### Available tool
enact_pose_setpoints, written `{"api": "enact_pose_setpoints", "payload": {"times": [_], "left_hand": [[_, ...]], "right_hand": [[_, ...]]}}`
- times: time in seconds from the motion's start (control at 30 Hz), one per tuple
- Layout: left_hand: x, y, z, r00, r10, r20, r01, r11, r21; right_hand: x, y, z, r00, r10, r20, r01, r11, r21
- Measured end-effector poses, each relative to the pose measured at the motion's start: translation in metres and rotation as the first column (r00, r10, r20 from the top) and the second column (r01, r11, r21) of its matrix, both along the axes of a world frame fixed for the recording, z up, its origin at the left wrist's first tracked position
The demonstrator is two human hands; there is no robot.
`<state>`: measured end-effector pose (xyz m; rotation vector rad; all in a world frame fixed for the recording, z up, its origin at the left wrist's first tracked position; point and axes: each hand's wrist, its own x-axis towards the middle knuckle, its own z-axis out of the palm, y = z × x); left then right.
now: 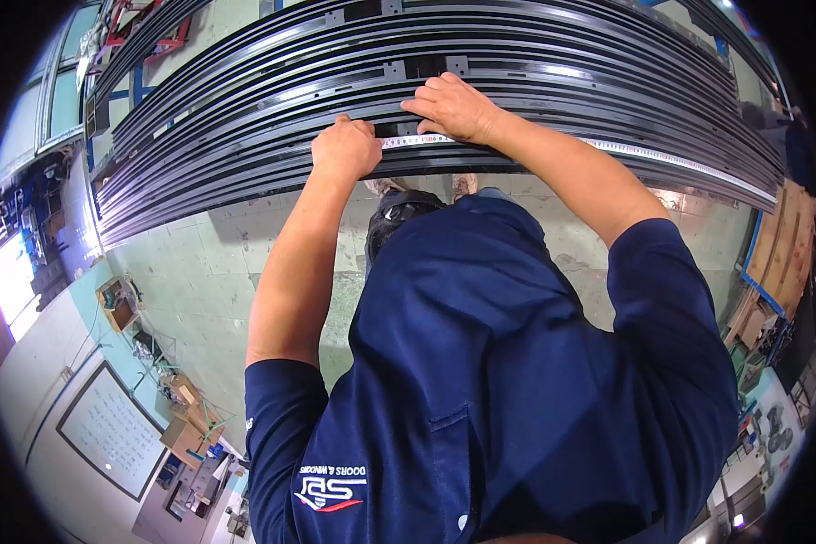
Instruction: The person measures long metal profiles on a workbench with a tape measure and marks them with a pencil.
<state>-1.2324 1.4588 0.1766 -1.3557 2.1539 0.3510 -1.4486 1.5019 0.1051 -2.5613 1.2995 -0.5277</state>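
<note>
Long dark metal profiles (272,118) lie side by side across the upper part of the head view. A white tape measure (689,163) is stretched along the near profiles, from my left hand out to their right end. My left hand (347,147) is closed around the tape measure at its left end; the case, if it is there, is hidden by the fingers. My right hand (455,107) is just right of it, resting over the profiles above the tape. Its fingers are bent and drawn together, and what they hold, if anything, is too small to make out.
Small dark brackets (426,67) sit on the profiles beyond my hands. Wooden boards (782,249) stand at the right. A whiteboard (113,431) and cardboard boxes (186,435) are at the lower left. Tiled floor (218,272) lies behind the profiles, under my feet.
</note>
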Motion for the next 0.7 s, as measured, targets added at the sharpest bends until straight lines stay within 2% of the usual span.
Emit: {"api": "enact_pose_setpoints", "payload": {"times": [0.13, 0.2, 0.7], "left_hand": [[-0.004, 0.001, 0.004, 1.000, 0.012, 0.006, -0.012, 1.000, -0.003], [-0.007, -0.001, 0.007, 0.999, 0.004, 0.052, -0.007, 0.998, 0.065], [-0.009, -0.001, 0.009, 0.998, 0.012, 0.069, -0.017, 0.997, 0.071]], "right_hand": [[-0.001, 0.001, 0.002, 1.000, 0.004, -0.017, -0.004, 1.000, -0.003], [-0.002, 0.000, 0.003, 1.000, 0.007, -0.025, -0.007, 1.000, 0.001], [0.000, 0.003, -0.002, 0.996, -0.027, -0.090, 0.026, 0.999, -0.021]]}}
